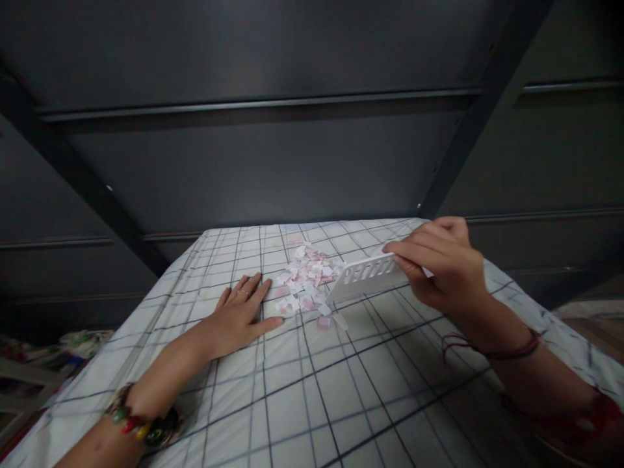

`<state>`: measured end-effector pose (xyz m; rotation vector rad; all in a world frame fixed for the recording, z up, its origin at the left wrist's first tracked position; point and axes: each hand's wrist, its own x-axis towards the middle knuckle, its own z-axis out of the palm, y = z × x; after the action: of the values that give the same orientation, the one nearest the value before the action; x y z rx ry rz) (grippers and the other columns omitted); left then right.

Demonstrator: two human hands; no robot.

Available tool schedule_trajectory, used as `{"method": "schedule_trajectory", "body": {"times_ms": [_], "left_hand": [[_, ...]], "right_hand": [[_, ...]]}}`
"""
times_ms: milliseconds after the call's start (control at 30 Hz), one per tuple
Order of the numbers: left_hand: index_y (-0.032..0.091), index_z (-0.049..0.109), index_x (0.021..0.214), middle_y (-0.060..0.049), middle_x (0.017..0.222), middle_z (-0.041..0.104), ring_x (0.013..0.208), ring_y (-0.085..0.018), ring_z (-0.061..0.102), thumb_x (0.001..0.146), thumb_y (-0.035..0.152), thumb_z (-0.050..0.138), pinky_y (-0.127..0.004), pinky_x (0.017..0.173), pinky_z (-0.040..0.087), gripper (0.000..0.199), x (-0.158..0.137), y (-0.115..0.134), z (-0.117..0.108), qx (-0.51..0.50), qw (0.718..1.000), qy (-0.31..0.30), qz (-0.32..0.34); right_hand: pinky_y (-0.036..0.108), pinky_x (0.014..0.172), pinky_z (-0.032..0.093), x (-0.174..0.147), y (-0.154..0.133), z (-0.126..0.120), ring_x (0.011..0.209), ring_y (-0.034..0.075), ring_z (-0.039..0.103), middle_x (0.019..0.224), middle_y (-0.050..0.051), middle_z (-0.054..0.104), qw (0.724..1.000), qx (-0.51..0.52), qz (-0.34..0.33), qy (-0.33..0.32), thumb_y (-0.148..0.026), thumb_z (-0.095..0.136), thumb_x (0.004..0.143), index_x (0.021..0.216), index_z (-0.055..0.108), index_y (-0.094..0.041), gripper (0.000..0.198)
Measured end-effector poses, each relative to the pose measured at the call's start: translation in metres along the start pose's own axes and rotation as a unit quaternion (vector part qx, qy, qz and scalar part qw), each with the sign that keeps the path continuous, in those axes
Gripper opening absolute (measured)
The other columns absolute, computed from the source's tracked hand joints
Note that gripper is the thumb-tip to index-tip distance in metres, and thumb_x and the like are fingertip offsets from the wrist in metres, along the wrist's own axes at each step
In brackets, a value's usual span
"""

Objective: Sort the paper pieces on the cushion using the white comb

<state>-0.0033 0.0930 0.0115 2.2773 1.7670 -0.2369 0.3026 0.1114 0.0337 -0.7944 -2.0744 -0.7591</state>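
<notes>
A loose heap of small white and pink paper scraps (312,273) lies on the checked tablecloth (292,396). Just left of the heap, my left hand (238,315) rests flat on the cloth with its fingers spread and nothing in it. My right hand (439,266) grips the top of a thin white plastic panel (365,279) with a row of slots along its upper edge. The panel is held on edge and tilted, its left end touching or very near the right side of the scraps. My right fingers cover its far end.
Behind the table stands a dark grey panelled wall (273,169) with metal rails and posts. At the lower left, a rack (29,383) and a pile of colourful items (82,344) sit beside the table. A brownish surface (599,325) shows at the right.
</notes>
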Motion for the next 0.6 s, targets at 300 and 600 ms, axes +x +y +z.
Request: {"method": "schedule_trajectory", "body": {"times_ms": [300, 600], "left_hand": [[0.01, 0.017, 0.15, -0.014, 0.155, 0.005, 0.141, -0.034, 0.001, 0.087, 0.065, 0.031, -0.051, 0.111, 0.01, 0.085, -0.0005, -0.0009, -0.0001, -0.004, 1.0, 0.003, 0.006], [0.01, 0.017, 0.15, -0.014, 0.155, 0.005, 0.141, -0.034, 0.001, 0.086, 0.068, 0.028, -0.051, 0.111, 0.011, 0.087, 0.0002, -0.0023, 0.002, 0.004, 1.0, 0.013, 0.013]], "right_hand": [[0.036, 0.072, 0.034, 0.0015, 0.0036, -0.0057, 0.06, 0.014, 0.053, 0.062, -0.002, 0.06, 1.0, 0.016, -0.003, -0.003, -0.016, 0.044, 0.086, 0.078, 0.057, -0.02, 0.016], [0.036, 0.072, 0.034, 0.0009, 0.0047, -0.0044, 0.06, 0.014, 0.053, 0.062, -0.002, 0.06, 1.0, -0.001, -0.004, 0.013, -0.015, 0.045, 0.084, 0.078, 0.057, -0.02, 0.015]]}}
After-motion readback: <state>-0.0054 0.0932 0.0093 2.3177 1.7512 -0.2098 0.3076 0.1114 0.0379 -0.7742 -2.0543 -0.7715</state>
